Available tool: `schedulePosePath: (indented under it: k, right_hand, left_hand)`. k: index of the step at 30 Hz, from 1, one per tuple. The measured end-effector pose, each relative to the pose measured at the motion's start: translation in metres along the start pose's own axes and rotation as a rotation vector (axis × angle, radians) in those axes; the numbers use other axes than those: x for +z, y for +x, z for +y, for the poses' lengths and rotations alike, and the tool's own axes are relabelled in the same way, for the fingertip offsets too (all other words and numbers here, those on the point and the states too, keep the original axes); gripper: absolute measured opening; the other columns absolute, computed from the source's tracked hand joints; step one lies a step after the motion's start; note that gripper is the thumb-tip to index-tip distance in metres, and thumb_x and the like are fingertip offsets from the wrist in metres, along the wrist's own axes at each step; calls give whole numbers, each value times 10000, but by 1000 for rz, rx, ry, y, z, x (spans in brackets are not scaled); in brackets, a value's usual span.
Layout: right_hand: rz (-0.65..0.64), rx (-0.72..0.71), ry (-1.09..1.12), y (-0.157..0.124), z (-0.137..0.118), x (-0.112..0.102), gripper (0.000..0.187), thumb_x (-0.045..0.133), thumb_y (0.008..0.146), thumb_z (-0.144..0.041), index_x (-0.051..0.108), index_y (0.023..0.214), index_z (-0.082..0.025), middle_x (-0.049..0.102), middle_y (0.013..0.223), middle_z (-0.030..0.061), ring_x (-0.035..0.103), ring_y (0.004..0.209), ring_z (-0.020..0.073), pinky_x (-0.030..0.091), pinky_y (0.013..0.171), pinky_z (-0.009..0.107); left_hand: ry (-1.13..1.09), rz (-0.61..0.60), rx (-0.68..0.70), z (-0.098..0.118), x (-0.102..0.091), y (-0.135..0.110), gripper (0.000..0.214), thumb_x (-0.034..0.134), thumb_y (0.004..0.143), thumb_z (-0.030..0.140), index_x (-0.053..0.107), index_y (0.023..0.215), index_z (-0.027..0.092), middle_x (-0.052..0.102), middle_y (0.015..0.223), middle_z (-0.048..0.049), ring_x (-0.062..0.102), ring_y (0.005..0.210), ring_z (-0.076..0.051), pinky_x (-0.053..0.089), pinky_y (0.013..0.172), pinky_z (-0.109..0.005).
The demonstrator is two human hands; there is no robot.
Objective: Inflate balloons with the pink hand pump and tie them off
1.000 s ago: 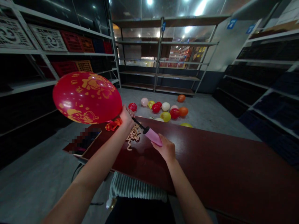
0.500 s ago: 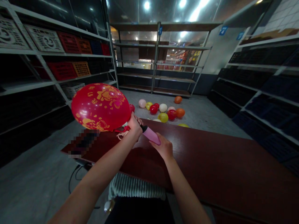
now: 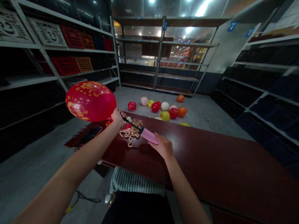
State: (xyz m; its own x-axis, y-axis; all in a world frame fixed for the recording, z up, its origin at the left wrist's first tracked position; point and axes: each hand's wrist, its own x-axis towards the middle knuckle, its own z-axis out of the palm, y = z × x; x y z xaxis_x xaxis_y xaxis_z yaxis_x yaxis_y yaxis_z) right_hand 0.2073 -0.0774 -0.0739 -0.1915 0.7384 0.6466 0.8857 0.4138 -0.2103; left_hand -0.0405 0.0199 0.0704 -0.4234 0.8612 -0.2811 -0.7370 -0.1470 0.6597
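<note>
My left hand [image 3: 118, 117] is closed round the neck of a blown-up red balloon [image 3: 90, 100] with yellow print, held out to the left above the table's far end. My right hand [image 3: 163, 147] grips the pink barrel of a hand pump [image 3: 149, 136]. The pump's thin black rod is drawn out and runs up to the balloon's neck in my left hand. Under the rod, a heap of pale uninflated balloons [image 3: 130, 132] lies on the dark red table [image 3: 210, 155].
A phone [image 3: 87, 137] lies at the table's left corner. Several inflated balloons [image 3: 164, 109] in red, yellow, orange and white sit on the grey floor beyond the table. Metal shelving lines the left, back and right walls. A striped cloth [image 3: 135, 182] hangs at the table's near edge.
The pump was pushed in half a second ago and its black rod is drawn out again now. My left hand and the balloon have shifted left.
</note>
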Motion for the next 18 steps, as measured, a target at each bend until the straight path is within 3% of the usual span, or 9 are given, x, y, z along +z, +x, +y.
schedulePosePath:
  k: [4, 8, 14, 18]
  right_hand:
    - [12, -10, 48, 0, -1, 2, 502, 686, 879, -549, 655, 1269, -234, 772, 1032, 79, 735, 856, 245, 586, 775, 356]
    - [78, -2, 76, 1, 4, 1, 493, 688, 884, -538, 670, 1237, -195, 775, 1049, 94, 748, 846, 238, 590, 777, 341]
    - [167, 91, 102, 0, 12, -1, 476, 647, 899, -550, 689, 1190, -174, 790, 969, 101, 759, 786, 235, 584, 717, 316]
    - [221, 136, 115, -2, 17, 7, 470, 624, 910, -548, 689, 1183, -171, 791, 998, 111, 766, 806, 243, 588, 734, 326]
  left_hand:
    - [23, 20, 27, 28, 2, 10, 377, 480, 923, 184, 256, 620, 205, 238, 438, 83, 240, 314, -76, 230, 376, -229]
    - [10, -84, 107, 30, 21, 2, 445, 473, 1001, 289, 255, 621, 208, 236, 427, 82, 239, 309, -77, 227, 371, -227]
    - [-28, -265, 183, -9, 59, -26, 567, 614, 970, 449, 259, 597, 213, 241, 417, 78, 219, 304, -80, 195, 343, -230]
    - [-25, -326, 56, -53, 63, -41, 495, 565, 990, 302, 300, 583, 208, 268, 402, 67, 257, 293, -85, 202, 341, -226]
